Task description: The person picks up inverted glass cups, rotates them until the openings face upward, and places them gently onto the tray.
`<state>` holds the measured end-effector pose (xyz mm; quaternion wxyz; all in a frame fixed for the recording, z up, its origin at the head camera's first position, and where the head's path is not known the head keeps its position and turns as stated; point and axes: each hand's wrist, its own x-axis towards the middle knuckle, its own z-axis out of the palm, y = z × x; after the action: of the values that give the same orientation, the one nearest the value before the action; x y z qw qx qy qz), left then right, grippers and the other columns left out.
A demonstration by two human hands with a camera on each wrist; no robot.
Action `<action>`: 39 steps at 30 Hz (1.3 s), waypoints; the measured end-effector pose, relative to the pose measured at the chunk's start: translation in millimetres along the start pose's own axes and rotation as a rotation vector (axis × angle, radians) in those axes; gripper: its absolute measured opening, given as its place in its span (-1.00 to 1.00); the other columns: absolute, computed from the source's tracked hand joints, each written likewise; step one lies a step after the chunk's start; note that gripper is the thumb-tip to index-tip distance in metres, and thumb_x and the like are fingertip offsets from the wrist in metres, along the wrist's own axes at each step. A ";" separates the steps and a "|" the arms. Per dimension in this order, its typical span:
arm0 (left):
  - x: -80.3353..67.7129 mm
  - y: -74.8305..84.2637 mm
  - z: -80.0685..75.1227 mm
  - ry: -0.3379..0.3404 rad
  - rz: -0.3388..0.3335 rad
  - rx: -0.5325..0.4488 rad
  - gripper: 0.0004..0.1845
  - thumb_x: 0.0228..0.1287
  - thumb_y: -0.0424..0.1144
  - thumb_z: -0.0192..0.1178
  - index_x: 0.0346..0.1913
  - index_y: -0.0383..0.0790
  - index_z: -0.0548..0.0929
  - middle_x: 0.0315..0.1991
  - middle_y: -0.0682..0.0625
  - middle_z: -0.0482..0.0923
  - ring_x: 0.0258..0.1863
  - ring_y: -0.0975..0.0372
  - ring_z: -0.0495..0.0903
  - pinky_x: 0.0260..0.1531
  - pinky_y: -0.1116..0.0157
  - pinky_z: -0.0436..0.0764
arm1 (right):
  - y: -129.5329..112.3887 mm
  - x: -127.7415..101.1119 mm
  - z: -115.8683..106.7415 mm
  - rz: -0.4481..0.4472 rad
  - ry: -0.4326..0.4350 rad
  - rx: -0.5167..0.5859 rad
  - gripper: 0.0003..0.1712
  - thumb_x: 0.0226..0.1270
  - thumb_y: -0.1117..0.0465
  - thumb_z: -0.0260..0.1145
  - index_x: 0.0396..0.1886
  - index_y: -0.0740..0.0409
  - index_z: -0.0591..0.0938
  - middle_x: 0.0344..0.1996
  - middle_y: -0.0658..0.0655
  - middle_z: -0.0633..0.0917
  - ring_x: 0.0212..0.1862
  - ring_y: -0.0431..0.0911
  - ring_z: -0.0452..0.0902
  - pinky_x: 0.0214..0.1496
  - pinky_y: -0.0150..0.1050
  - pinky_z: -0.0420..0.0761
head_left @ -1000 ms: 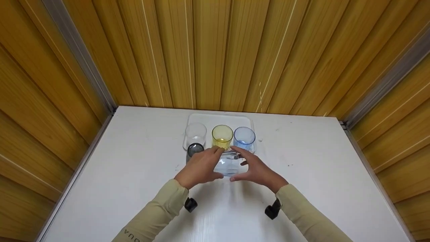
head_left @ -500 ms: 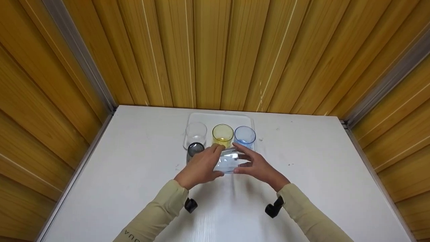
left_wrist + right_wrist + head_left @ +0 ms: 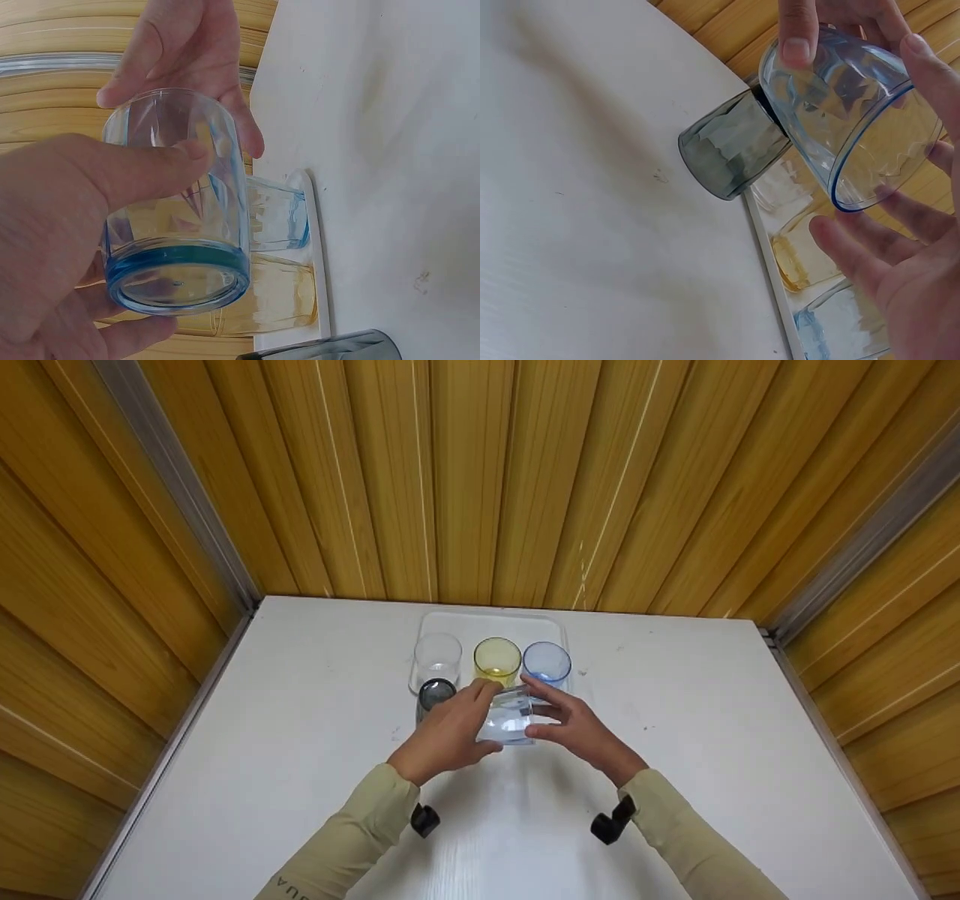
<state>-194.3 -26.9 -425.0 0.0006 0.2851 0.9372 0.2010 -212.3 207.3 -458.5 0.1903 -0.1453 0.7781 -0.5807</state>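
Together our hands hold a clear glass with a blue-tinted base (image 3: 510, 718) in the air, between them and just short of the near edge of the tray (image 3: 491, 622). Our left hand (image 3: 448, 731) grips it, thumb laid across its side and fingers curled round the far side; the left wrist view shows the thumb (image 3: 127, 176) pressed on the wall of the glass (image 3: 176, 202), which lies tilted on its side. Our right hand (image 3: 574, 727) is spread, its fingers fairly straight, fingertips touching the glass near the rim; in the right wrist view the open mouth of the glass (image 3: 855, 120) faces that palm (image 3: 907, 277).

Just left of our left hand a dark grey glass (image 3: 436, 695) stands at the tray's near left corner; whether it is on the tray or on the surface (image 3: 300, 735) we cannot tell. On the tray, beyond our hands, three glasses stand upright in a row: a clear glass (image 3: 438, 656) at the left, a yellow glass (image 3: 496, 660) in the middle, a blue glass (image 3: 547, 662) at the right. The tray sits at the far edge of the white surface, near the wooden wall (image 3: 480, 472).
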 end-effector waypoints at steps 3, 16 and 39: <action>0.0 -0.2 -0.3 0.004 0.004 -0.002 -0.10 -0.02 -0.01 0.49 0.36 -0.12 0.24 0.27 0.01 0.37 0.11 0.18 0.55 0.12 0.15 0.60 | -1.2 0.3 0.2 0.002 0.003 -0.009 -0.07 0.16 0.04 0.44 0.49 -0.26 0.20 0.47 0.04 0.26 0.40 0.13 0.31 0.24 -0.07 0.55; 0.7 -2.8 0.9 0.004 -0.008 -0.037 -0.08 -0.07 -0.03 0.52 0.36 -0.08 0.26 0.27 0.03 0.39 0.13 0.17 0.55 0.13 0.14 0.59 | -4.8 -0.9 2.3 0.001 0.015 -0.021 -0.15 0.14 -0.05 0.44 0.43 -0.27 0.31 0.43 -0.04 0.30 0.38 0.09 0.34 0.19 -0.14 0.59; -0.6 -16.3 -2.5 -0.038 -0.076 0.005 0.01 -0.07 -0.09 0.53 0.45 -0.10 0.19 0.37 -0.02 0.32 0.29 0.13 0.44 0.26 0.14 0.47 | -4.3 -1.9 -6.9 -0.016 0.056 -0.015 -0.15 0.13 0.02 0.47 0.42 -0.16 0.34 0.41 0.01 0.31 0.36 0.11 0.34 0.24 -0.09 0.55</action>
<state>-202.7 -40.4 -428.9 0.0253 0.2533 0.9476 0.1930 -213.8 212.8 -452.4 0.1625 -0.1364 0.7865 -0.5800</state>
